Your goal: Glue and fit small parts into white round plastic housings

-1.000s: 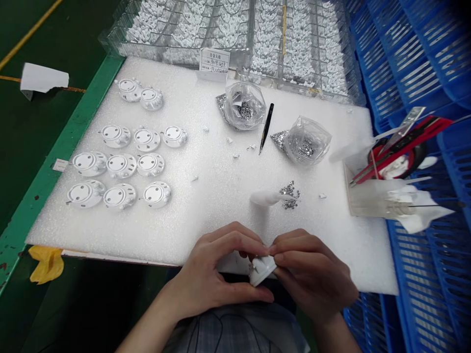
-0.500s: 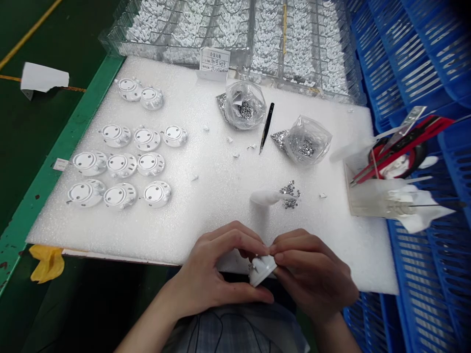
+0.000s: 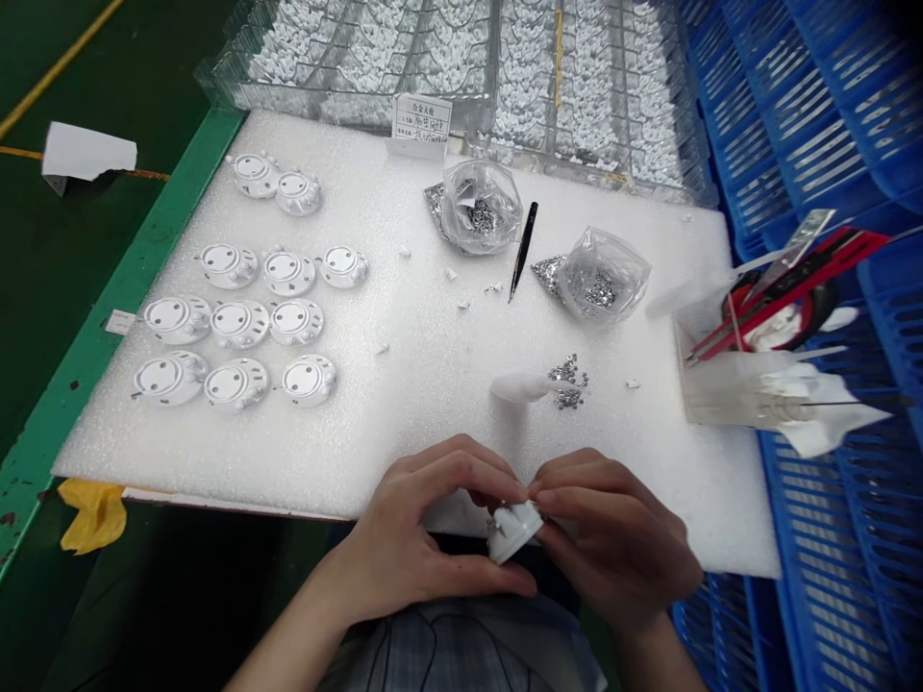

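Observation:
At the foam mat's near edge, a small white plastic part with raised knobs is tilted between my hands. My left hand is closed around it, thumb below and index finger above. The fingers of my right hand are pinched together at the part's upper right edge; anything small between them is hidden. Just beyond my hands lie a white tapered glue bottle and a little heap of shiny metal pieces. Several round white assemblies with dark holes rest in rows on the left of the mat.
Two clear bags of metal pieces flank black tweezers. Clear trays of white parts stand behind a paper label. At right are a tool holder and blue crates. White bits are scattered about.

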Demonstrator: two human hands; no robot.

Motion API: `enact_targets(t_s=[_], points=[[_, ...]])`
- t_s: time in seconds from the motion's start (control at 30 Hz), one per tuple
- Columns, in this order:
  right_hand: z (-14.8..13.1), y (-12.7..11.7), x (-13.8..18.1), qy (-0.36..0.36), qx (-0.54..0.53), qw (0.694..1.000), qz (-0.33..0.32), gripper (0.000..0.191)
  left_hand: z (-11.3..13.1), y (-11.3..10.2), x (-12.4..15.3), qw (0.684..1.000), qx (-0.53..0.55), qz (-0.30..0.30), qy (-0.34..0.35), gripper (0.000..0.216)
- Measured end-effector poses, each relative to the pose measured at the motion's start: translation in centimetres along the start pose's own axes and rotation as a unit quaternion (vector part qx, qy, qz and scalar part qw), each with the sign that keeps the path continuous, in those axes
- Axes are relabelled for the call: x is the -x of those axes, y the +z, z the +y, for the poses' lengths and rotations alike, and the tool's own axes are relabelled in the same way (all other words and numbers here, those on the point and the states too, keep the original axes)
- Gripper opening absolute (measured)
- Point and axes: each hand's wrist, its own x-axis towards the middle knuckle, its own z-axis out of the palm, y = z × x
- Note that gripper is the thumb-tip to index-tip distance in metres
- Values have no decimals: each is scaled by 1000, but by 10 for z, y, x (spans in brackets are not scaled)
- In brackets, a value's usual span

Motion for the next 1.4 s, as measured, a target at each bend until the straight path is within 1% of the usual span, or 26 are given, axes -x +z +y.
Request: enact_targets(t_s=[0.27,0.43,0.67,0.93,1.3,1.4], points=[[0,-1,2,5,-16,1000,1,21,0,-2,0,1000,-12,-16,10,38],[1,0,3,11,-23,1000,3,20,0,-2,-1,1000,-16,-13,21,41],[0,0,3,17,-28,999,5,23,1,0,-1,999,-22,-14,37,40],[1,-1,6,24,-25,999,-1,26,1,0,0,1000,-18,-2,14,39],[1,-1,6,26,-32,999,-7,30,0,1,0,1000,-20,8,15,39],[1,-1,5,15,-28,999,-7,32,1,1,1,1000,-15,7,11,39]])
